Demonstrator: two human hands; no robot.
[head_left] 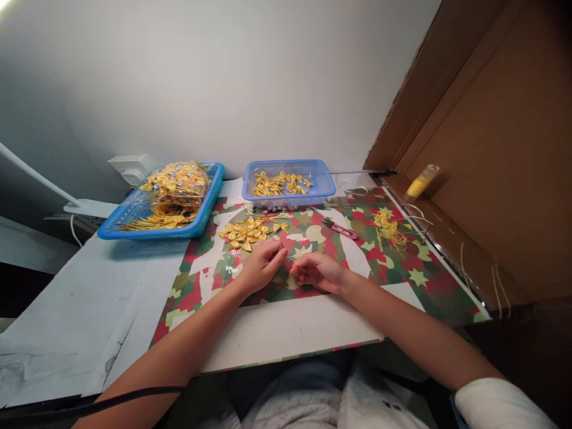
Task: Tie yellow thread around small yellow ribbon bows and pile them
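My left hand (263, 263) is closed in a pinch over the patterned sheet, thumb against the fingers. Just to its right, my right hand (320, 272) has its fingers curled together, the tips facing the left hand. A fine strand seems to show between the fingertips; it is too small to name. Beyond my left hand lies a pile of yellow ribbon bows (250, 231) with thin golden stems. Thread snips (340, 229) with a pink handle rest beyond my right hand. Several silver beads (273, 210) sit in front of the blue-violet basket (328, 193).
That basket holds more bows. A blue tray (214, 196) at the left carries stemmed bows and a clear bag (179, 179) of bows and silver beads. Yellow thread scraps (389, 231) lie at the right. A yellow thread spool (420, 183) stands by the cardboard wall (491, 149).
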